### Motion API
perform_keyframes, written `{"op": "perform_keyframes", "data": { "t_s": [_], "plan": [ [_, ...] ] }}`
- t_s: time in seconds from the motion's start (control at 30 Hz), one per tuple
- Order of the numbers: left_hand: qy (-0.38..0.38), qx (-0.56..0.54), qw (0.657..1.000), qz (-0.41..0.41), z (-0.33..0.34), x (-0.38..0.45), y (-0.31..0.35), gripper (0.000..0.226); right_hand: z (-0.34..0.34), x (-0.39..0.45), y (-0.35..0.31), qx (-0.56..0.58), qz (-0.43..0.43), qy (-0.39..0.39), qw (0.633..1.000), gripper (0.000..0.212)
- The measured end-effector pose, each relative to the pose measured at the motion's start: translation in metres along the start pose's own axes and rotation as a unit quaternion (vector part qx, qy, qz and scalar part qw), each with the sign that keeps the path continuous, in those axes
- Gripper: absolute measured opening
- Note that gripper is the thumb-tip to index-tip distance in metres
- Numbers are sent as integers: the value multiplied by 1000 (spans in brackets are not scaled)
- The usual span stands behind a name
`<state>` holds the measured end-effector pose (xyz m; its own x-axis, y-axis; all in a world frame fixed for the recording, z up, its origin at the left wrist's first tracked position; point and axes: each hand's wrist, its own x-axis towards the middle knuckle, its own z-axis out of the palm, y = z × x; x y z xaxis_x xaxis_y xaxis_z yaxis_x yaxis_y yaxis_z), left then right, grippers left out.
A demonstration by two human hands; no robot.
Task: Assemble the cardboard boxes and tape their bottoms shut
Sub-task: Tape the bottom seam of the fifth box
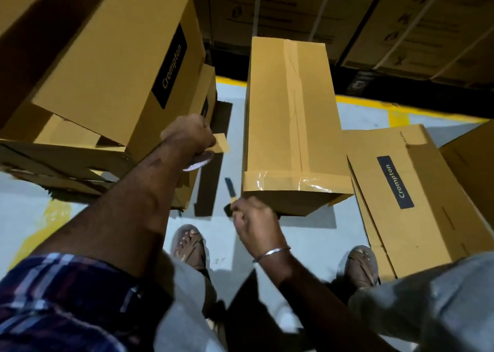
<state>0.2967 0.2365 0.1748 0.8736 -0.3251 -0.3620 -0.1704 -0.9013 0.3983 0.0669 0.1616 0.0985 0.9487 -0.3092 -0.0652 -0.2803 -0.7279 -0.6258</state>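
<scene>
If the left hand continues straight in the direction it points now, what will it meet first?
Probably the stacked Crompton box. The left hand, gripping a tape roll, points up-left toward its lower corner, though depth is unclear from one view.

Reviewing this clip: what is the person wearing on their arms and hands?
Both forearms are bare, with no gloves on either hand. The left arm carries a short sleeve in a dark blue and white plaid, ending above the elbow. The right wrist wears a thin plain silver-coloured bangle. No watch, rings or markings can be made out on the left hand or right hand.
</scene>
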Motion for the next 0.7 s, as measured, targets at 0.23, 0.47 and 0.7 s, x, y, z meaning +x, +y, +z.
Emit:
{"op": "perform_keyframes", "data": {
  "t_s": [0.23, 0.47, 0.7],
  "plan": [
    [1, -99, 995, -3, -8, -3, 19, 33, -102, 83, 40, 112, 106, 199, 968, 30],
    [0, -141, 990, 11, -7, -4, 36, 41, -105, 115, 87, 58, 203, 203, 956, 12],
    [4, -114, 993, 13, -4, 5, 37, 46, -51, 43, 52, -69, -2, 143, 987, 36]
  ]
}}
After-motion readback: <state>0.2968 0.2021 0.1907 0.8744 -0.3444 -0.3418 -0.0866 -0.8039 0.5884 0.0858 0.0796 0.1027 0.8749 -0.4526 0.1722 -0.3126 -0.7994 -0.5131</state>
